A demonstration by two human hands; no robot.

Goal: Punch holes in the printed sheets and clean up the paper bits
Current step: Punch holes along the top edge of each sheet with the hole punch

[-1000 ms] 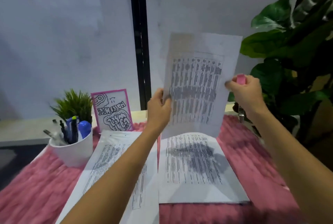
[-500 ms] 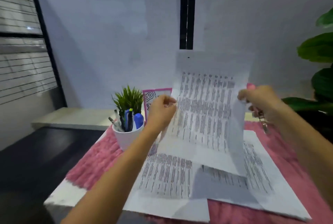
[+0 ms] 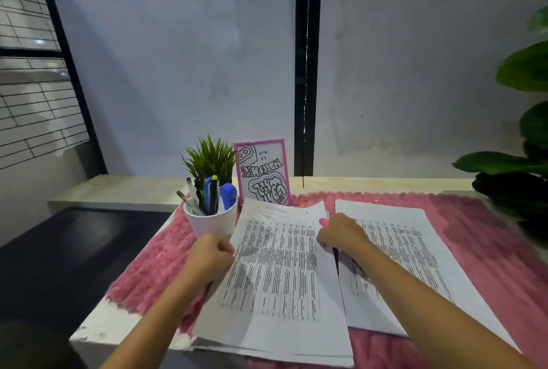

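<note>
Printed sheets (image 3: 281, 279) lie in two stacks side by side on the pink mat (image 3: 480, 250), and the left stack (image 3: 267, 336) reaches the front edge of the white table (image 3: 98, 331). At far left a pen cup (image 3: 212, 221) stands just beside that stack's left edge, where the left hand (image 3: 212, 256) pinches the top sheet. The right hand (image 3: 341, 233) is curled at the sheet's right edge, over the narrow gap between the stacks, gripping a pink-topped hole punch (image 3: 324, 221). Beyond the right stack (image 3: 406, 250) a broad strip of mat runs out to the leafy plant (image 3: 522, 178).
</note>
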